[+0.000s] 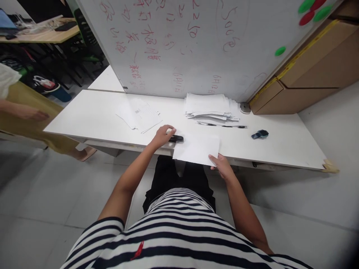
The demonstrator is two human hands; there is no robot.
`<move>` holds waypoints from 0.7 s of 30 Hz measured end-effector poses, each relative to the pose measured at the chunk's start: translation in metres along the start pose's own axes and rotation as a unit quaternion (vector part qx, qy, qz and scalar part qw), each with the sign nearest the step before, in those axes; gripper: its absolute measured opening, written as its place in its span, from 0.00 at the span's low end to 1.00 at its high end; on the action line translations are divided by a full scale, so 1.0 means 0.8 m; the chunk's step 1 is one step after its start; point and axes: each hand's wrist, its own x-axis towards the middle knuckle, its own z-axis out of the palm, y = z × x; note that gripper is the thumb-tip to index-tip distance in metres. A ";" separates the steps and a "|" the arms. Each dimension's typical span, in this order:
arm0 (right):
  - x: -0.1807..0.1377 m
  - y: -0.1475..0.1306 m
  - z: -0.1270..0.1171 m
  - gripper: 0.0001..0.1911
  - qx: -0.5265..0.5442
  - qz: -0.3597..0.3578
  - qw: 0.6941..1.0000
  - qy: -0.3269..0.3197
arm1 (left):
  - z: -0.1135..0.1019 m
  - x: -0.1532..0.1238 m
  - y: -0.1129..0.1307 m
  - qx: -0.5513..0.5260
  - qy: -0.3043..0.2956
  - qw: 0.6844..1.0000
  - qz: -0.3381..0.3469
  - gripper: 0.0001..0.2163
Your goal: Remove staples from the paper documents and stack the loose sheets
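Observation:
Between thumb and fingers, my right hand (222,165) grips the lower right corner of a white sheet of paper (198,149), which reaches past the front edge of the desk. A black stapler (176,138) sits at the sheet's upper left corner. My left hand (163,136) is closed around the stapler's rear end. Whether the stapler's jaws are pressed together I cannot make out. Left of my left hand, a few loose printed sheets (143,115) lie spread on the desk.
On the white desk (92,112) a thick paper stack (207,105) stands against the whiteboard (168,48). A dark striped strip (221,124) and a small dark-blue object (260,134) lie to the right. Cardboard boxes (314,56) fill the right end. Another person (30,112) stands at left.

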 end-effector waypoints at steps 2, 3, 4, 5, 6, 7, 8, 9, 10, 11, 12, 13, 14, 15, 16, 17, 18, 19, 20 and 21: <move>0.000 -0.002 0.001 0.19 0.008 -0.002 1.000 0.003 | 0.004 0.019 0.013 -0.002 0.058 0.998 0.014 0.17; -0.001 -0.003 0.001 0.19 0.010 -0.001 1.000 0.005 | 0.009 0.029 0.018 0.005 0.071 0.997 0.021 0.17; -0.001 -0.005 0.002 0.19 0.011 -0.001 1.000 0.007 | 0.017 0.039 0.022 0.018 0.069 0.997 0.024 0.18; -0.002 -0.007 0.002 0.20 0.012 0.000 1.000 0.009 | 0.026 0.047 0.025 0.036 0.060 0.997 0.021 0.18; -0.002 -0.009 0.003 0.20 0.013 0.000 1.000 0.010 | 0.037 0.054 0.026 0.059 0.045 0.997 0.014 0.18; -0.002 -0.010 0.003 0.20 0.014 -0.002 1.000 0.011 | 0.047 0.059 0.026 0.081 0.029 0.996 0.001 0.19; -0.002 -0.012 0.003 0.20 0.015 -0.005 1.000 0.012 | 0.057 0.063 0.024 0.102 0.017 0.994 -0.016 0.20; -0.002 -0.012 0.003 0.21 0.016 -0.008 1.000 0.013 | 0.066 0.065 0.022 0.120 0.010 0.992 -0.033 0.21; -0.002 -0.012 0.002 0.21 0.015 -0.012 1.000 0.015 | 0.073 0.066 0.020 0.136 0.009 0.990 -0.045 0.23; -0.001 -0.011 0.002 0.22 0.014 -0.014 1.000 0.017 | 0.078 0.066 0.017 0.148 0.009 0.988 -0.051 0.24; -0.001 -0.010 0.001 0.22 0.012 -0.015 1.000 0.018 | 0.082 0.066 0.016 0.159 0.012 0.986 -0.054 0.24; 0.000 -0.009 0.001 0.23 0.011 -0.014 1.000 0.020 | 0.084 0.065 0.015 0.167 0.016 0.984 -0.053 0.24; 0.000 -0.008 0.000 0.23 0.009 -0.012 1.000 0.022 | 0.085 0.064 0.014 0.174 0.021 0.983 -0.049 0.24; 0.001 -0.006 0.000 0.23 0.008 -0.009 1.000 0.024 | 0.087 0.062 0.015 0.179 0.027 0.982 -0.042 0.23; 0.001 -0.004 0.001 0.24 0.007 -0.006 1.000 0.027 | 0.088 0.061 0.016 0.183 0.033 0.982 -0.033 0.22; 0.001 -0.003 0.001 0.24 0.006 -0.005 1.000 0.029 | 0.089 0.060 0.016 0.184 0.041 0.982 -0.019 0.21; 0.002 -0.001 0.002 0.24 0.005 -0.004 0.999 0.032 | 0.091 0.059 0.017 0.182 0.048 0.982 -0.005 0.20; 0.002 0.000 0.003 0.24 0.005 -0.005 0.999 0.034 | 0.092 0.059 0.018 0.179 0.052 0.982 0.008 0.19; 0.002 0.001 0.004 0.23 0.006 -0.005 0.999 0.034 | 0.093 0.059 0.018 0.174 0.054 0.983 0.015 0.18; 0.003 0.002 0.006 0.23 0.005 -0.007 0.999 0.034 | 0.094 0.059 0.017 0.169 0.052 0.984 0.014 0.18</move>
